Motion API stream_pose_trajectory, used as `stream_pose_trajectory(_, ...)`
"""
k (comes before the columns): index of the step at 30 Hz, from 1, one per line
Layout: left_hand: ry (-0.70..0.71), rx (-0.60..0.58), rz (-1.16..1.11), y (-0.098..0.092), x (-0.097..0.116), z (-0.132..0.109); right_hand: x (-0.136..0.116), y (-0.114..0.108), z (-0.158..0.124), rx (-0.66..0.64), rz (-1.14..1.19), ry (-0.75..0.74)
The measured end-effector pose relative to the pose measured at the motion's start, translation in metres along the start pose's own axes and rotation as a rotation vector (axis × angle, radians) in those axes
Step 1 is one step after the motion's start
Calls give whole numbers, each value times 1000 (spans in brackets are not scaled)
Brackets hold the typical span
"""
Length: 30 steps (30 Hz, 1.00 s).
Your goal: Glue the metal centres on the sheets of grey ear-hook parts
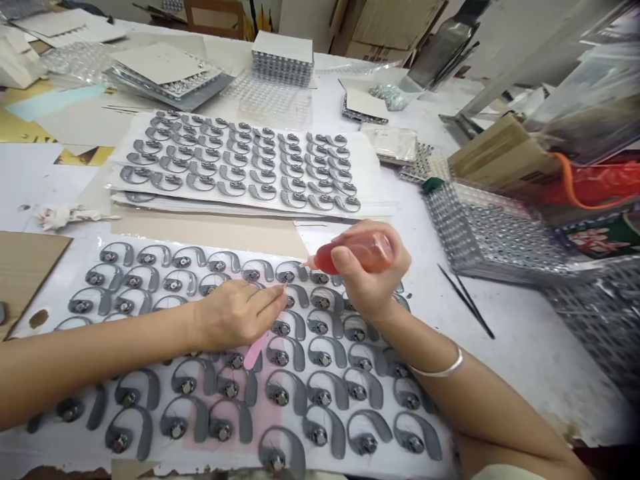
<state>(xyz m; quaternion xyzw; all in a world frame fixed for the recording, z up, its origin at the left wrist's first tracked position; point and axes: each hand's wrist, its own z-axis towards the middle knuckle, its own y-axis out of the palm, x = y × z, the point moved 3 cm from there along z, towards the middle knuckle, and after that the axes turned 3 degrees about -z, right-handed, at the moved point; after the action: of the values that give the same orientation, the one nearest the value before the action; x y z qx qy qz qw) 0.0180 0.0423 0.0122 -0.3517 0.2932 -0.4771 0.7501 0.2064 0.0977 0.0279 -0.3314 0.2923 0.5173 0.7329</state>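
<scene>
Rows of grey ear-hook pieces [324, 396], each with a small round metallic part, lie on a white sheet in front of me. My right hand [373, 280] is wrapped round a squeeze bottle [327, 259] of red liquid. Its narrow tip points left, close to one piece in the upper rows. Over the middle of the sheet, my left hand [240, 313] is closed on a thin pink stick [256, 352]. The stick's lower end shows below the palm, and its tip is near the same piece. Some pieces are hidden beneath my hands and forearms.
Behind the near sheet, a stack of white sheets [370, 167] bears more grey pieces. Black tweezers [467, 303] lie to the right, near a tray of small shiny parts [500, 227]. Crumpled tissue [65, 217] and cardboard [30, 277] are on the left.
</scene>
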Motion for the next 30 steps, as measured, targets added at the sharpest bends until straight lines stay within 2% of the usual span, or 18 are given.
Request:
stream_pose_trajectory(4, 18, -9, 51, 3, 3, 3, -1, -1, -7, -29, -41, -109)
stream_pose_trajectory(17, 44, -99, 180, 14, 19, 7, -1, 10, -14, -182, -10, -134)
stream_pose_trajectory(30, 28, -93, 162, 18, 21, 5, -5, 14, -14, -222, -122, -254)
